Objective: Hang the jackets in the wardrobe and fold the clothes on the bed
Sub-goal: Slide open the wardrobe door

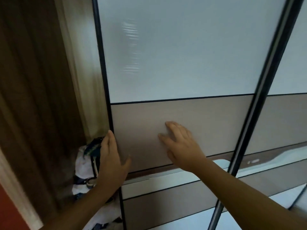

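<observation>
Clothes (83, 161) lie heaped in shadow just left of the wardrobe door (182, 47). The left hand (111, 160) lies straight-fingered along the door's edge; the right hand (181, 146) presses flat on its beige panel (141, 127), fingers spread

The white upper panel of the sliding wardrobe door (182, 47) is smooth, glossy and glass-like, carrying a rippled reflection. The taupe middle panel (207, 117) below it is matt with a faint brushed grain. The thin black frame strip (103, 63) is smooth; the silvery upright rail (268, 67) shines like metal. The brown pleated curtain (33, 80) and the crumpled white-and-dark heap (83, 163) are soft cloth
</observation>
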{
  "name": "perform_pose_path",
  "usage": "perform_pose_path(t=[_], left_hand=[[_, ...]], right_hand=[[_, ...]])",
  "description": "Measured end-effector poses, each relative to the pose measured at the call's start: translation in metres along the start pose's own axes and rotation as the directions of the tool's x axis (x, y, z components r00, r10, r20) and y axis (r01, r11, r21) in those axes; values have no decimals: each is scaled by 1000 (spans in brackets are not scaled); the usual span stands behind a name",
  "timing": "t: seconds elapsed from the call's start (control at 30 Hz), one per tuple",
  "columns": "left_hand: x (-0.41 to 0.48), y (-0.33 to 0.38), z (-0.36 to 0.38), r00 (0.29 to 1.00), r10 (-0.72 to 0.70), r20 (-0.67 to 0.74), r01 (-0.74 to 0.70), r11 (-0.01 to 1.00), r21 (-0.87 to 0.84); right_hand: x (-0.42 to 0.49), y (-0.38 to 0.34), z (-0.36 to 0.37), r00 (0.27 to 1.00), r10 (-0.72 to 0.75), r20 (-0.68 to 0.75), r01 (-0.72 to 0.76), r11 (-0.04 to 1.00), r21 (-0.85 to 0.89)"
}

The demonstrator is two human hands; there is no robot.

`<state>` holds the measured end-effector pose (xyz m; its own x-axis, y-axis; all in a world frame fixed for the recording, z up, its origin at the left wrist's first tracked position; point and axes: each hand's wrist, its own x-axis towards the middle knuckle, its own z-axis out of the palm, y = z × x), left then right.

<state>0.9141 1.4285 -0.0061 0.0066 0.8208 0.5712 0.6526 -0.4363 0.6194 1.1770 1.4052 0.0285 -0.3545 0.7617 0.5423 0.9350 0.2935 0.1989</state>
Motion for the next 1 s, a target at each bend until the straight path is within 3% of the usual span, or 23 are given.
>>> perform_pose_path(t=[0.27, 0.53, 0.77, 1.0], left_hand=[[5, 38, 46, 973, 155, 172, -124, 976, -179], [14, 91, 109, 930, 241, 277, -163, 948, -274], [21, 143, 164, 896, 276, 347, -173, 938, -300], [27, 190, 217, 865, 300, 402, -162, 925, -342]], right_hand=[[-31, 32, -7, 959, 229, 167, -243, 967, 74], [-76, 77, -16, 842, 439, 313, -481, 874, 69], [-106, 132, -37, 782, 527, 332, -575, 816, 61], [-124, 183, -44, 769, 555, 316, -606, 791, 86]])
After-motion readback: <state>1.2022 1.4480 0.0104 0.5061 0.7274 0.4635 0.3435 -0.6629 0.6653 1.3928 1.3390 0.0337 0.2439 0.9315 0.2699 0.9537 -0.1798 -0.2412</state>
